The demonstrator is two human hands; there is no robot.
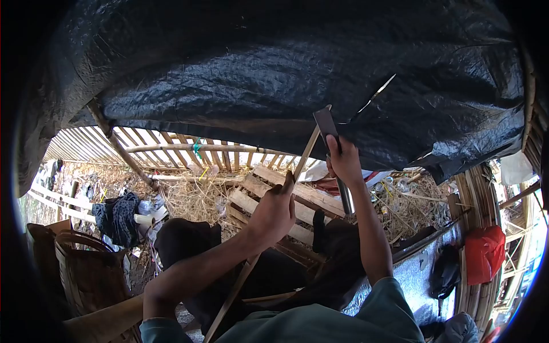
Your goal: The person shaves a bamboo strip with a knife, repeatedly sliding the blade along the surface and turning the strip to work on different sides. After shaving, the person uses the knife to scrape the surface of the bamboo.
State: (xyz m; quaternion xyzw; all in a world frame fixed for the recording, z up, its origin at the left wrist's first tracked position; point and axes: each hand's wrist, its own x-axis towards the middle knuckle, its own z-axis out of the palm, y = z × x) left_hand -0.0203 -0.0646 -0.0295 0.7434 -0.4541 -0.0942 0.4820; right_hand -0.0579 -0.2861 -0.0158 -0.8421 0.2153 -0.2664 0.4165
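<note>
My left hand (273,214) is closed around a long, thin bamboo strip (307,150). The strip slants from beside my body up to a tip under the black sheet. To the right, my right hand (345,162) grips a flat, dark-bladed knife (325,121), thumb pressed along it. Its squared blade points upward and overlaps the strip near the strip's upper end. A shiny rod-like part (345,198) shows below my right fist. Both hands are raised in front of my lap.
A black plastic sheet (229,80) hangs low overhead. Wooden slats (291,191) lie among straw ahead. A woven basket (88,268) and dark cloth (118,217) are at left. A red bag (484,254) hangs at right, and a bamboo pole (117,140) slants at upper left.
</note>
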